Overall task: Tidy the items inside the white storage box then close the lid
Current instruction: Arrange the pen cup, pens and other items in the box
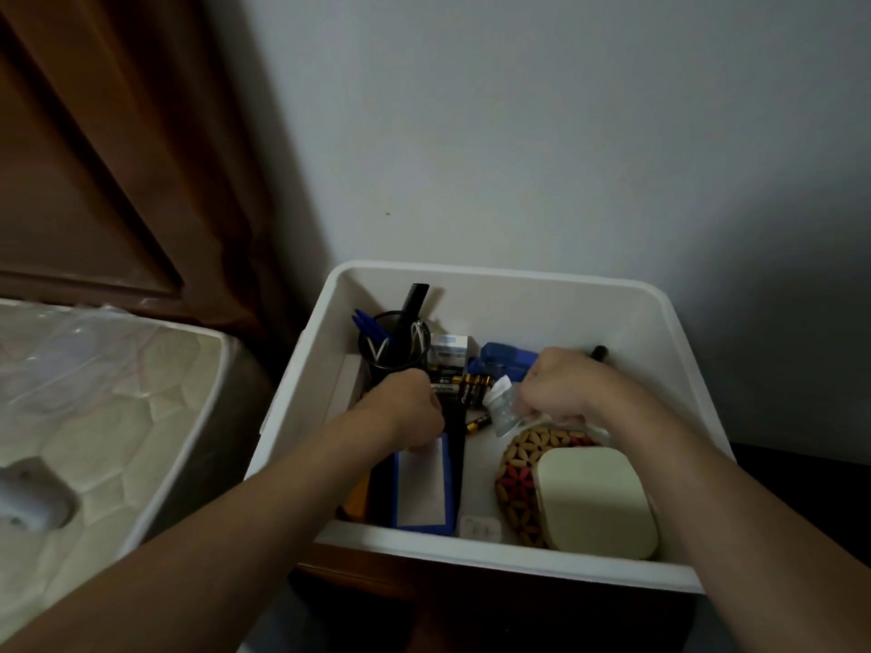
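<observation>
The white storage box [650,332] stands open against the wall, at 5 o'clock in view. Inside it, the left hand [410,405] curls its fingers over the top edge of a blue-edged card [422,485] at 7 o'clock, seemingly pinching it. The right hand [558,386] grips a small clear bottle [502,410] mid-box. A pen cup [393,351] stands at 11 o'clock, and a woven mat [518,473] lies at 5 o'clock.
</observation>
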The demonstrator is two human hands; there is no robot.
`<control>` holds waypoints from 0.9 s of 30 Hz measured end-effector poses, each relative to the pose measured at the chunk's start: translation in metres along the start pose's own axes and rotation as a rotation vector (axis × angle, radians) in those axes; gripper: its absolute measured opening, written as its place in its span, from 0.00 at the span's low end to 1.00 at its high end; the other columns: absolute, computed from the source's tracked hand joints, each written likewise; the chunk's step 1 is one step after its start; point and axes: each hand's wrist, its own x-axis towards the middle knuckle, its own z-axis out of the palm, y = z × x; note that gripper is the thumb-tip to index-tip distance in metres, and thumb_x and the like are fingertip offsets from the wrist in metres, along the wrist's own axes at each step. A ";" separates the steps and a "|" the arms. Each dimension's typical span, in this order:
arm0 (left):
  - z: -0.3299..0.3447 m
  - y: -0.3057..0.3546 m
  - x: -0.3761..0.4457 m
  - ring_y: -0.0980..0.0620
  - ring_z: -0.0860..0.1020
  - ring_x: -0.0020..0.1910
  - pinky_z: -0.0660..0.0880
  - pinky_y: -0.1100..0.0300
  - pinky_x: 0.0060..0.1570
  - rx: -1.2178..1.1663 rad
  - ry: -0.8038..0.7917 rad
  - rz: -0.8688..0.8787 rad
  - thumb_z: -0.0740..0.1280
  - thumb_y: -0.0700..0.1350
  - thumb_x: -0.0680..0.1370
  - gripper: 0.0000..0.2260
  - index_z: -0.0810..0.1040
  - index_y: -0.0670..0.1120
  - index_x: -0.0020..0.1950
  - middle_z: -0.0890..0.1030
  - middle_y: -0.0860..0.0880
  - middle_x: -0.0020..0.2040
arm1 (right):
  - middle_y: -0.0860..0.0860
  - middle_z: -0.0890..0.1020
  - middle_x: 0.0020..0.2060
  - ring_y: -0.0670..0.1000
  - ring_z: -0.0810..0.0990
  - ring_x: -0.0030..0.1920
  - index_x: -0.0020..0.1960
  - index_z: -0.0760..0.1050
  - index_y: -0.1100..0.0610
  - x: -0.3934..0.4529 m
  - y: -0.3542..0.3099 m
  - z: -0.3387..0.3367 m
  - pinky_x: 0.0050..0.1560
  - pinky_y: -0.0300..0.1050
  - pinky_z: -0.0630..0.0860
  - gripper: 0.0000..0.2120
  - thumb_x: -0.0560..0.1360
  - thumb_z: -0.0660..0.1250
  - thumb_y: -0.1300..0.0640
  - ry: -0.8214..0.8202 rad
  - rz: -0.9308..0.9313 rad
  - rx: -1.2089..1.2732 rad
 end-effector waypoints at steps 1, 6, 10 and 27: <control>0.003 -0.006 0.000 0.46 0.84 0.53 0.81 0.56 0.50 0.006 0.016 0.011 0.67 0.38 0.80 0.08 0.84 0.42 0.57 0.84 0.44 0.52 | 0.50 0.75 0.23 0.49 0.68 0.22 0.40 0.79 0.58 -0.002 -0.002 0.002 0.26 0.38 0.64 0.04 0.71 0.73 0.63 -0.047 0.008 -0.020; 0.014 -0.014 0.011 0.51 0.79 0.54 0.76 0.59 0.49 0.061 0.029 0.118 0.71 0.47 0.79 0.12 0.78 0.50 0.62 0.80 0.50 0.57 | 0.51 0.69 0.21 0.49 0.63 0.19 0.31 0.74 0.58 -0.004 -0.007 0.018 0.24 0.36 0.61 0.14 0.71 0.76 0.65 -0.163 0.000 -0.118; 0.017 -0.014 0.014 0.53 0.77 0.53 0.73 0.60 0.46 0.168 0.033 0.169 0.74 0.52 0.77 0.17 0.77 0.51 0.64 0.77 0.52 0.57 | 0.49 0.76 0.20 0.47 0.68 0.19 0.38 0.77 0.59 0.000 -0.011 0.032 0.23 0.36 0.64 0.09 0.73 0.77 0.64 -0.180 -0.013 -0.180; 0.017 -0.014 0.013 0.51 0.79 0.56 0.79 0.56 0.54 0.216 0.011 0.242 0.71 0.49 0.79 0.14 0.79 0.50 0.64 0.79 0.49 0.60 | 0.47 0.83 0.54 0.51 0.84 0.52 0.59 0.85 0.42 0.008 -0.005 0.049 0.54 0.48 0.84 0.12 0.77 0.73 0.50 0.027 -0.249 -0.460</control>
